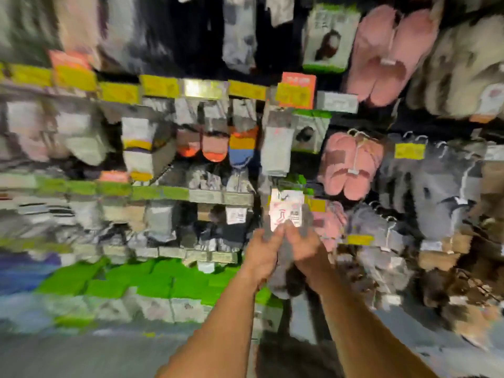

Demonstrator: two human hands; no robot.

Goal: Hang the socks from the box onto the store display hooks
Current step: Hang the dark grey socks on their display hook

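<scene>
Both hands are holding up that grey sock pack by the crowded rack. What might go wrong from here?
1. The picture is blurred and no hook shows, so the card on the sock pack could miss its hook.
2. Packed neighbours like the pink slippers might get knocked.
3. The left hand and right hand grip low; the pack might slip.

head view, close, facing sock display (191, 148) straight on; heavily blurred.

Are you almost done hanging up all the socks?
Many socks already hang on the display. Right now both hands, left hand and right hand, hold one grey sock pack up toward the rack, not yet hung. The box isn't in view, so I can't tell how many remain.
</scene>
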